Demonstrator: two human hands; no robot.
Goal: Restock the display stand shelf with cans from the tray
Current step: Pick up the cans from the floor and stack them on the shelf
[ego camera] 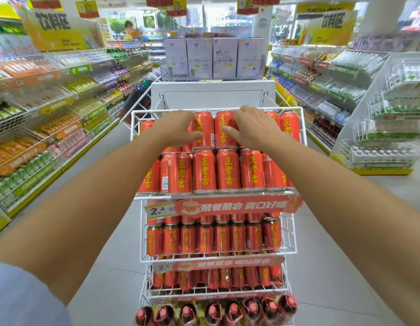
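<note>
A white wire display stand (pixel 133 124) stands right in front of me, its top shelf holding red cans with yellow characters stacked in two layers (pixel 204 171). My left hand (pixel 175 128) curls round the left side of an upper-layer can (pixel 206 130), thumb on its front. Beside it, my right hand (pixel 253 128) lies over the neighbouring upper can (pixel 222 141), thumb pressed on its face. Both cans stand upright on the lower layer. No tray shows in this view.
Lower shelves hold darker red cans (pixel 205 236), and capped bottles (pixel 213 314) fill the bottom. Purple cartons (pixel 213 58) sit on a white unit behind the stand. Drink shelving lines the left aisle (pixel 51 114) and the right aisle (pixel 333 78); a wire rack (pixel 392 118) stands at right.
</note>
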